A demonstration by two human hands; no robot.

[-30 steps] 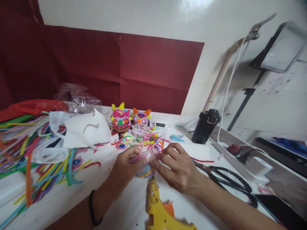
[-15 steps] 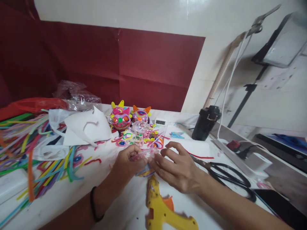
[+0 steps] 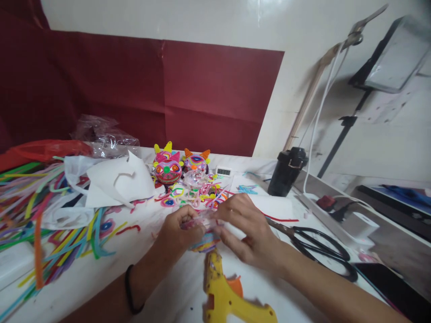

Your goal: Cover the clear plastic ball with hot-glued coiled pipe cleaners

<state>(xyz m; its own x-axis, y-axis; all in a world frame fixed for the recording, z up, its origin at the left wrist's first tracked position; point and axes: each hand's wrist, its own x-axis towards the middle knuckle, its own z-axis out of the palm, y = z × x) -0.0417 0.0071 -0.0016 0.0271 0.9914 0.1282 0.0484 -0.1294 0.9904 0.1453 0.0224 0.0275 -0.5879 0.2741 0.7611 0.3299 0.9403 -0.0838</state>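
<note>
My left hand (image 3: pixel 175 234) is closed, thumb and fingers pinching a crumpled, pinkish clear plastic piece (image 3: pixel 199 221) in front of me. From the other side, my right hand (image 3: pixel 251 231) has its fingers bent inward, with thumb and fingertips closed at the plastic's right edge. Just below sits a rounded piece with coloured stripes (image 3: pixel 206 244), partly covered by my hands. A yellow glue gun (image 3: pixel 222 291) with an orange trigger lies close by, its nose beneath the striped piece.
Colourful pipe cleaners (image 3: pixel 63 242) spread over the left side beside cut white paper (image 3: pixel 114 184). Decorated animal-face ornaments (image 3: pixel 167 170) stand at the back near a small timer (image 3: pixel 223 171). At right are black-handled scissors (image 3: pixel 316 244), a black bottle (image 3: pixel 286 172), a power strip (image 3: pixel 326 220) and a phone (image 3: pixel 387 282).
My right hand's raised fingers have come down and inward to the plastic's edge. My left hand keeps its pinch. The whole view has shifted slightly.
</note>
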